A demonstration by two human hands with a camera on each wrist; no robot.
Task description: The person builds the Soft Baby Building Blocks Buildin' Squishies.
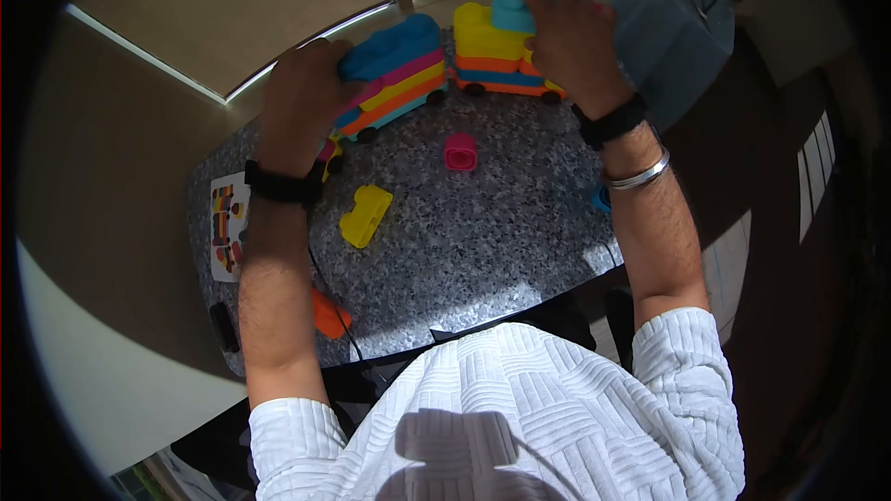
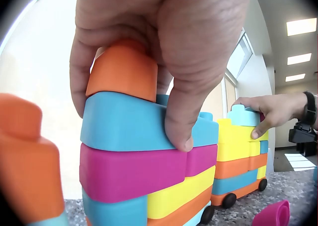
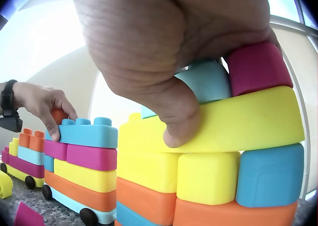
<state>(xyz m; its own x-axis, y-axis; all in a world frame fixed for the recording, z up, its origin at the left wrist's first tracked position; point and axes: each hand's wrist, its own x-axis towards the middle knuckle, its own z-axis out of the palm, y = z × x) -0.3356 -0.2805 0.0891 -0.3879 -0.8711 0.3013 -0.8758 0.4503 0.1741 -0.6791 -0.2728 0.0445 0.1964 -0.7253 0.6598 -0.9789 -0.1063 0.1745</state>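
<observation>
Two wheeled stacks of coloured toy blocks stand end to end at the far side of the table. My left hand (image 1: 302, 97) grips the top of the left block wagon (image 1: 401, 79); its thumb presses the blue block (image 2: 121, 121), and its fingers curl round an orange block (image 2: 124, 69). Over the right block wagon (image 1: 487, 42), my right hand (image 1: 575, 46) holds the top layer. There the thumb lies on a long yellow block (image 3: 248, 119), near a light blue block (image 3: 211, 82) and a magenta block (image 3: 261, 69); the fingertips are hidden behind.
A third block wagon (image 3: 25, 159) stands beyond the left one. On the speckled table (image 1: 464, 241) lie a pink block (image 1: 459, 152), a yellow block (image 1: 366, 215), an orange block (image 1: 329, 315) and a picture card (image 1: 225, 250). A grey-blue bag (image 1: 673, 42) stands at the right.
</observation>
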